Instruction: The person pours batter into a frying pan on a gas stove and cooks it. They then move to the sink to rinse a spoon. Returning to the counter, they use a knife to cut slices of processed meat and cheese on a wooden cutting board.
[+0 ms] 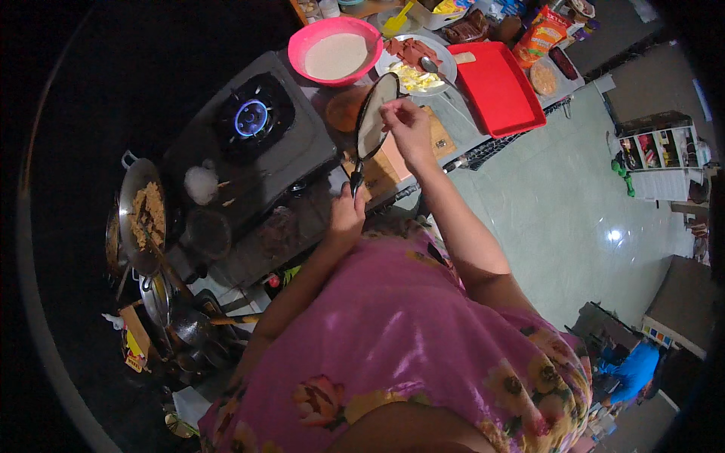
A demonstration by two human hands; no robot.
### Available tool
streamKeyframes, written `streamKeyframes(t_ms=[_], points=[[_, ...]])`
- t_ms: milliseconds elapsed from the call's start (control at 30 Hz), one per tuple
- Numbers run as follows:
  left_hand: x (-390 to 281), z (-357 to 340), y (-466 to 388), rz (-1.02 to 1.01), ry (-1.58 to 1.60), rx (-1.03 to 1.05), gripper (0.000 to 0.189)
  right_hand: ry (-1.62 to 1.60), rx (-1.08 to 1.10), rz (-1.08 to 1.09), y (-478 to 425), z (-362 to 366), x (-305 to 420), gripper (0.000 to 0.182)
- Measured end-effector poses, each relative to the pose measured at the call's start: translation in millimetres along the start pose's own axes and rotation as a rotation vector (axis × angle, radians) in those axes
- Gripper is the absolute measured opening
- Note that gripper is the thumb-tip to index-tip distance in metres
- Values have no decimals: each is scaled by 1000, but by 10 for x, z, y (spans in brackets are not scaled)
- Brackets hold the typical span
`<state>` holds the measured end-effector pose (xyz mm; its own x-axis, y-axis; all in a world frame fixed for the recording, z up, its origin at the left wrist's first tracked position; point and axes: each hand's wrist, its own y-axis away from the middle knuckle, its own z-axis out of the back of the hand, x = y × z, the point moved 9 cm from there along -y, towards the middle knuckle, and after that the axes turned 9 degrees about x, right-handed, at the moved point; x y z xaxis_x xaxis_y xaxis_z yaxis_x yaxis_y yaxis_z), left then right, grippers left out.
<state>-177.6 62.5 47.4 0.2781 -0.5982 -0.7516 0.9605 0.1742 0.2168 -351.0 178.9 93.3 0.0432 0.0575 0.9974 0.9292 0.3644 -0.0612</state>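
Note:
My left hand (347,214) grips the black handle of a small frying pan (375,119), tilted steeply on its side. A thin pale crepe-like layer covers the pan's inner face. The fingers of my right hand (409,127) are pinched at that layer near its right side; whether they hold its edge I cannot tell. Below the pan lies a wooden board (376,172) with a pale pink sheet on it. Behind stand a pink bowl (306,71) of whitish batter and a white plate (451,71) with reddish strips, sliced egg and a spoon.
A gas burner (251,118) burns blue on the stove at left. A wok (127,215) of brown filling stands beyond it, near stacked pots. A red tray (501,90) sits at the counter's right. A person in blue (634,371) is at the lower right.

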Motion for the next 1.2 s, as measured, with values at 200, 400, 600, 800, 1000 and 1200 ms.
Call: streamKeyframes(t_ms=[200, 400, 600, 800, 1000, 1200], points=[[196, -104, 74, 93, -177, 33, 34, -192, -114, -215, 500, 719, -771, 11], [378, 65, 157, 94, -355, -20, 34, -197, -305, -379, 1153, 1352, -1874, 20], [-201, 804, 447, -68, -287, -308, 22, 124, -425, -351, 1205, 1679, -1615, 20], [-135, 959, 359, 165, 711, -162, 22, 521, -235, 238, -600, 983, -277, 17], [112, 1010, 204, 319, 1199, -336, 33, 541, -84, 237, -2488, 349, -619, 19], [297, 1026, 369, 345, 1182, -493, 38, 468, 149, 139, -2861, -501, -908, 19]])
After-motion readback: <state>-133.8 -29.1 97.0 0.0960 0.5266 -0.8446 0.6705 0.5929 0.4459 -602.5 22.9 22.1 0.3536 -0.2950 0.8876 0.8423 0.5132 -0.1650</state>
